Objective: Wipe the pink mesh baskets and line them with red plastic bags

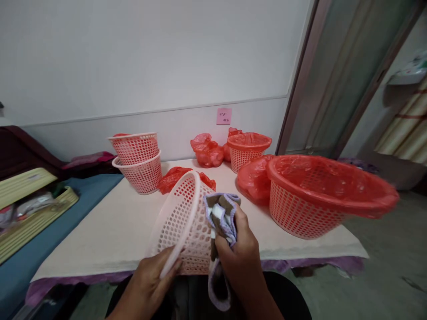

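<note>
Tilted on its side at the table's front edge is a pale pink perforated plastic basket [182, 218]. My left hand [151, 275] grips its rim at the lower left, thumb and fingers on either side. In my right hand [242, 253] is a bunched cleaning cloth [223, 218], brown and white with a lilac edge. The cloth lies against the basket's outer wall, and one end hangs below my wrist. Just behind the basket a crumpled red plastic bag [173, 178] rests on the table.
Two stacked pink baskets [142, 173] stand at the left. A large basket lined in red plastic [300, 209] is at the right, a smaller lined basket [248, 155] behind it. Red bags [208, 151] lie near the wall. A pink note [223, 116] is stuck there.
</note>
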`<state>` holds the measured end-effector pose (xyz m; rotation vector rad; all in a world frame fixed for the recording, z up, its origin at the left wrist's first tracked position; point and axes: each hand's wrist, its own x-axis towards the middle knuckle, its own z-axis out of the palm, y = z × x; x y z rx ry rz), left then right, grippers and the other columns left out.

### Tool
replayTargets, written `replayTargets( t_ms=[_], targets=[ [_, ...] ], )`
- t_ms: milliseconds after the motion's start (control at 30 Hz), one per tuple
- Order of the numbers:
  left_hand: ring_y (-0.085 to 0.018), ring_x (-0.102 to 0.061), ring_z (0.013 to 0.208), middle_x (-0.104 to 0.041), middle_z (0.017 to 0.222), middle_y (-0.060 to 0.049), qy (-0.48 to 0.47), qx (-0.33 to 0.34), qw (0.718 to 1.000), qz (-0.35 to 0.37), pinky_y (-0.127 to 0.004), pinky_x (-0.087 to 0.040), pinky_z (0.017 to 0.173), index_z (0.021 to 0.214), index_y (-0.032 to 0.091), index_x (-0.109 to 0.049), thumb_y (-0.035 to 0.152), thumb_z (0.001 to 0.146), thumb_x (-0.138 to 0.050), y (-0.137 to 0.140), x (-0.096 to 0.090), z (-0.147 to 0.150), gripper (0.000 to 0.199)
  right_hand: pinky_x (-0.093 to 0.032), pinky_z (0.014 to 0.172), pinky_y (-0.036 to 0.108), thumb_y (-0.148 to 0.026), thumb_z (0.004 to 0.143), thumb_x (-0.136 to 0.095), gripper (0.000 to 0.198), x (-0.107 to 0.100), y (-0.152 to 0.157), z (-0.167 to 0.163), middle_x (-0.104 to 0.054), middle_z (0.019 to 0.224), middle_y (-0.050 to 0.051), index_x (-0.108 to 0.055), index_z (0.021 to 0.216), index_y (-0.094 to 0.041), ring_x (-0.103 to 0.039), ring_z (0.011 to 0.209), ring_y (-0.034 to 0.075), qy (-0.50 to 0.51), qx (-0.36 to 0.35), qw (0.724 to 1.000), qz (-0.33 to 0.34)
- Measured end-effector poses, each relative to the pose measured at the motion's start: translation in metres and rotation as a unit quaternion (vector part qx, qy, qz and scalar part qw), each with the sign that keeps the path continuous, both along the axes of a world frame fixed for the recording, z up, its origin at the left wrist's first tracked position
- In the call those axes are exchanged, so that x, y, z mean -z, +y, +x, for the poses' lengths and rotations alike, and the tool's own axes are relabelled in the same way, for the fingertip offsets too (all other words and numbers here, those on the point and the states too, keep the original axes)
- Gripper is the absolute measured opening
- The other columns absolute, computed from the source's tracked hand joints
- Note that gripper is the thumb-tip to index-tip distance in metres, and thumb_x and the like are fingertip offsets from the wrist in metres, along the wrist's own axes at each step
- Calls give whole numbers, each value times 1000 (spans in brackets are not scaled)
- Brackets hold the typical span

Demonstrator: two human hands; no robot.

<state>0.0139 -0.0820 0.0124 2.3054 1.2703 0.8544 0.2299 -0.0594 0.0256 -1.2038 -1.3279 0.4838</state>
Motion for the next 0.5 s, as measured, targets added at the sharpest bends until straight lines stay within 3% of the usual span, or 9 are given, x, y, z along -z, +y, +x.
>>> replayTargets(
  t_ms=[100, 200, 400, 500],
  targets=[
    [-11, -67, 89, -71, 109, 2, 14, 51, 998, -29, -19, -49, 82, 130, 33, -51, 23, 95, -43, 2, -17, 27, 37, -48, 74, 33, -32, 80, -53, 29, -28, 1, 3, -66, 92, 4, -56, 107, -21, -62, 82, 21, 5, -25, 999, -20],
    [-16, -68, 94, -71, 108, 0, 60, 60, 996, -25, -24, -50, 82, 126, 30, -53, 17, 92, -45, 6, -19, 37, 37, -47, 73, 34, -49, 80, -56, 36, -41, 6, 8, -66, 86, 5, -57, 101, -20, -62, 79, 22, -32, -13, 999, -32],
    [-19, -68, 79, -71, 88, -1, 157, 53, 986, -11, -28, -51, 69, 109, 25, -58, 16, 88, -47, 5, -11, 42, 25, -46, 66, 31, -42, 75, -60, 37, -39, 17, 9, -68, 76, 4, -58, 103, -18, -64, 70, 22, -90, 42, 990, -100],
    [-21, -67, 81, -69, 90, -5, 114, 45, 990, 72, -29, -53, 69, 111, 23, -57, 22, 88, -52, -2, -13, 50, 24, -47, 65, 30, -41, 75, -60, 42, -33, 19, 8, -69, 74, 2, -58, 110, -17, -64, 67, 20, -38, 38, 994, -98]
  ],
)
